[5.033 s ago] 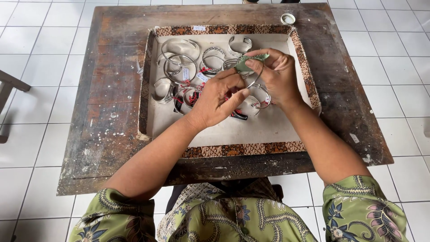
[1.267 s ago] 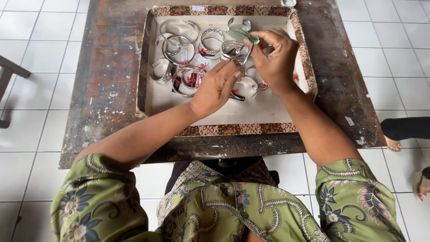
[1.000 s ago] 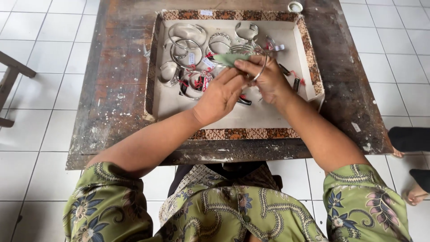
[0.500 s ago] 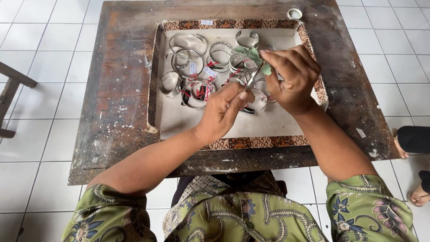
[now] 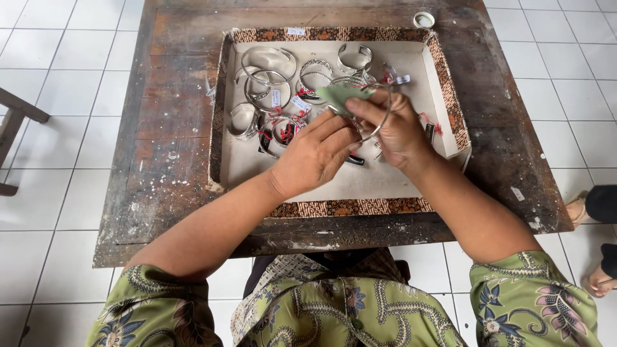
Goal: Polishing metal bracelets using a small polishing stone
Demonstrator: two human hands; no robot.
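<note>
gripping a thin silver metal bangle (image 5: 379, 122) and a pale green cloth (image 5: 339, 96), the right hand (image 5: 398, 128) works over a white cardboard tray (image 5: 385, 183); the left hand (image 5: 315, 154) pinches the bangle just beside it, silver bracelets (image 5: 270, 83) lying beyond both.

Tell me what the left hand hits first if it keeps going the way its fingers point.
The left hand points up and right, fingertips already at the thin bangle and green cloth in the right hand. It would likely meet those first, though depth is unclear.
</note>
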